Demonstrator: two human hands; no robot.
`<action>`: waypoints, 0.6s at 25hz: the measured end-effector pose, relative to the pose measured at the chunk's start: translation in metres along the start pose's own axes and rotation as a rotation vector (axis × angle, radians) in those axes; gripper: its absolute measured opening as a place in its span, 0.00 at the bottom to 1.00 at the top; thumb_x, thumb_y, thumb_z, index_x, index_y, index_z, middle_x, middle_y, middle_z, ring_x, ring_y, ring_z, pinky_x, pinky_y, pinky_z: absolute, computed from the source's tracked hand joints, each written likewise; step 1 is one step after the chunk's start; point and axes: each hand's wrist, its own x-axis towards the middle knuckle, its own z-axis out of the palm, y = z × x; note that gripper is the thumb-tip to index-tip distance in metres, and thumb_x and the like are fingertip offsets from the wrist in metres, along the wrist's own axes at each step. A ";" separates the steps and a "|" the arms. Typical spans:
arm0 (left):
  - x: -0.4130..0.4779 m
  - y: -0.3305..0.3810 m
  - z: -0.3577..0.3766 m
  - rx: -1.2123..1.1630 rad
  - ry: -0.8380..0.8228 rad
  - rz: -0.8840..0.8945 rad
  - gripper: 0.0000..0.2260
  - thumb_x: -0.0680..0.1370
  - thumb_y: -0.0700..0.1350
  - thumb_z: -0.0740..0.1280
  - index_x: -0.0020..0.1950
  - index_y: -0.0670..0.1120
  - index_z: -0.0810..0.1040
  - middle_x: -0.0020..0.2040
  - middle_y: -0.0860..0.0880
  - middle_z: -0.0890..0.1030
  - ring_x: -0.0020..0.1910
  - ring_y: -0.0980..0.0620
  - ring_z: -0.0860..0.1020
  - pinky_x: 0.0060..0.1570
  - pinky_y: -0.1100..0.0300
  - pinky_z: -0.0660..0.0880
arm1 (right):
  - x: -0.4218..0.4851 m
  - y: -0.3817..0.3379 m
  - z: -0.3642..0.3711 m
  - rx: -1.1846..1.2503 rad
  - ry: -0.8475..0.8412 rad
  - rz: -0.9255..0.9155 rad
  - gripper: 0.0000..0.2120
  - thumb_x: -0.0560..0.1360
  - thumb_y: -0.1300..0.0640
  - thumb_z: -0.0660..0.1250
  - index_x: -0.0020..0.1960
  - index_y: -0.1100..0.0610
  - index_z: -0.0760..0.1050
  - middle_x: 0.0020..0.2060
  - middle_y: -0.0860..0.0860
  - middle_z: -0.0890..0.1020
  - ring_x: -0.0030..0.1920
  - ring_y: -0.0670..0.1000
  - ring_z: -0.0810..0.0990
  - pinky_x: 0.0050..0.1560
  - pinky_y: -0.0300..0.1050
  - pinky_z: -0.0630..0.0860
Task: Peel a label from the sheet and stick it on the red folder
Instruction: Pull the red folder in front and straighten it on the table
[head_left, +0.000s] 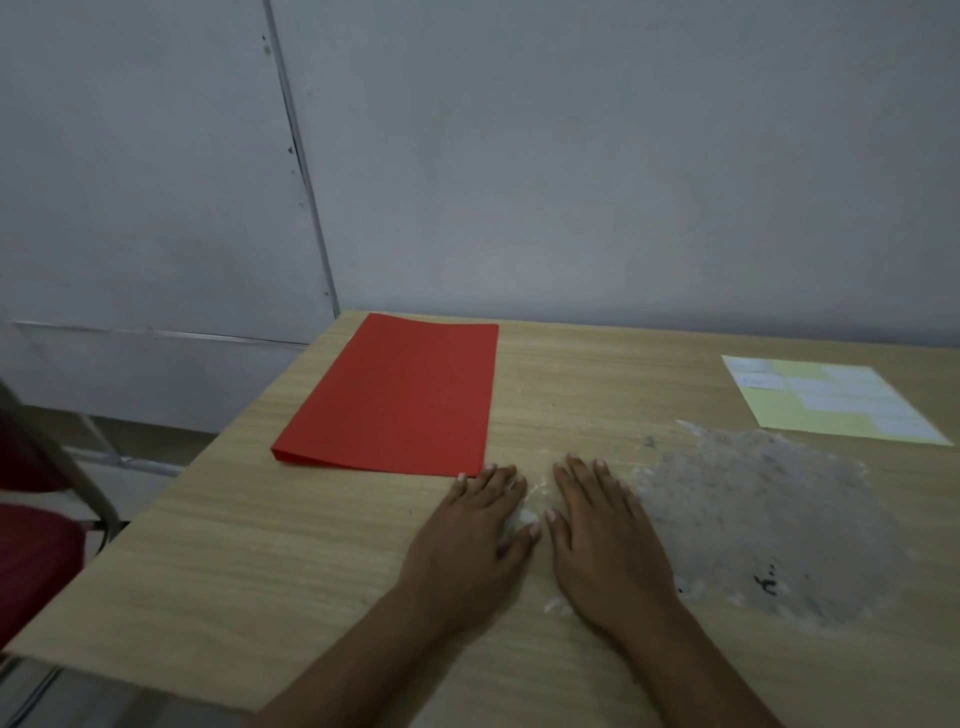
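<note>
Both hands lie flat, palms down, on the wooden table (260, 545), fingers spread and slack, gripping nothing. The left hand (470, 535) rests just beside the near right corner of the red folder (395, 397); its fingertips come close to that corner, though contact cannot be confirmed. The right hand (605, 540) lies alongside it, thumbs nearly meeting, its outer edge against a rough, greyish worn patch (753, 519) in the tabletop. The label sheet (831, 397), pale yellow with whitish rectangular labels, lies forward and to the right of both hands, well apart from them, beyond the worn patch and near the far right of the table. The right hand is clearly the nearer to it and is judged the natural one to reach. The sheet's long axis appears to run from the far left toward the near right; the folder's long axis runs away from the person, tilted slightly, its folded or open edge facing the near side. Folder and sheet are well apart, with bare table between. No label appears on the folder, so the task is judged not begun. The labels are faint and blurred; their count, edges and any lifted corner cannot be made out. A red chair (31, 561) is cut off at the left edge.
</note>
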 end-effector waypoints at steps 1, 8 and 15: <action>0.000 0.001 0.000 0.006 -0.004 0.003 0.28 0.81 0.62 0.47 0.79 0.52 0.56 0.79 0.54 0.56 0.78 0.60 0.48 0.76 0.60 0.42 | 0.000 0.000 0.000 -0.002 -0.008 -0.001 0.28 0.81 0.43 0.44 0.80 0.48 0.48 0.80 0.45 0.48 0.80 0.48 0.42 0.75 0.44 0.39; -0.002 0.003 -0.003 0.039 -0.018 0.014 0.27 0.82 0.60 0.47 0.79 0.52 0.54 0.80 0.53 0.54 0.78 0.58 0.47 0.77 0.57 0.44 | -0.001 0.000 0.002 -0.001 -0.015 -0.005 0.28 0.81 0.43 0.44 0.80 0.48 0.46 0.80 0.45 0.47 0.79 0.48 0.41 0.76 0.45 0.39; 0.000 0.004 -0.005 -0.004 0.006 0.023 0.26 0.82 0.59 0.52 0.78 0.51 0.58 0.79 0.53 0.57 0.78 0.58 0.50 0.77 0.58 0.44 | 0.002 -0.002 0.002 -0.010 -0.031 0.009 0.28 0.81 0.44 0.45 0.80 0.49 0.50 0.80 0.47 0.50 0.80 0.49 0.45 0.77 0.47 0.43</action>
